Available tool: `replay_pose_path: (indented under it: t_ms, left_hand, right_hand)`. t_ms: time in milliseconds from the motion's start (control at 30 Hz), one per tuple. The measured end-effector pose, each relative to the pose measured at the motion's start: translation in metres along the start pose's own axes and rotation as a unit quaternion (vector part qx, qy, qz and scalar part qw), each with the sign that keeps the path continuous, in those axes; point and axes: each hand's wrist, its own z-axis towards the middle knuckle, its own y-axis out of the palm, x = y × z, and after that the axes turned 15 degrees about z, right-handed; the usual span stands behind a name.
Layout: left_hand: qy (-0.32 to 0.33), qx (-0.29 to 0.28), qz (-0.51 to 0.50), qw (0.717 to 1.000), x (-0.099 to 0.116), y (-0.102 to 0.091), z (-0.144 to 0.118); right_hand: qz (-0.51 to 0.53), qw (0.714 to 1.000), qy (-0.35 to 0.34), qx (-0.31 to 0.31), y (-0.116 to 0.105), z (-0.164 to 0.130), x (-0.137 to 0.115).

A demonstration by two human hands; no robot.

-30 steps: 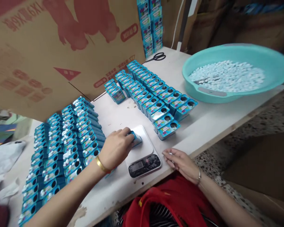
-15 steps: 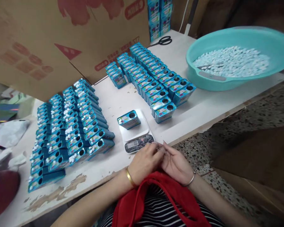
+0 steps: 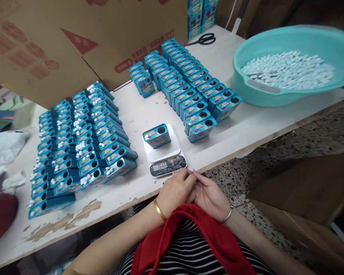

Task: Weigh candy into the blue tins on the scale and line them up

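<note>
One blue tin on the digital kitchen scale, hole up, untouched.
Left hand and right hand pressed together at 6 o'clock of the scale, fingertips meeting, over the table edge; anything pinched between them cannot be told. Filled tins at 9 o'clock.

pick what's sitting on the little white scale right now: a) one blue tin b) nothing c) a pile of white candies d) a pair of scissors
a: a single blue tin stands alone on the plate of the white scale, whose display is lit, while the left hand and the right hand rest together at the table edge, touching neither.
</note>
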Motion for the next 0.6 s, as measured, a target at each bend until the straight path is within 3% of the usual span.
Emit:
replay_pose_path:
  t_ms: [200,467,600]
  left_hand:
    - [0.019,0.068,0.013,0.997,-0.012,-0.005,0.003]
    - [-0.014,0.089,-0.055,0.994,-0.039,-0.044,0.012]
    - [-0.016,0.131,-0.085,0.988,-0.052,-0.064,0.018]
  right_hand:
    - [-0.057,0.996,-0.045,-0.045,0.011,0.011,0.002]
    - [-0.054,0.993,-0.055,-0.092,0.051,0.026,0.013]
    - [-0.049,0.990,-0.068,-0.117,0.067,0.032,0.012]
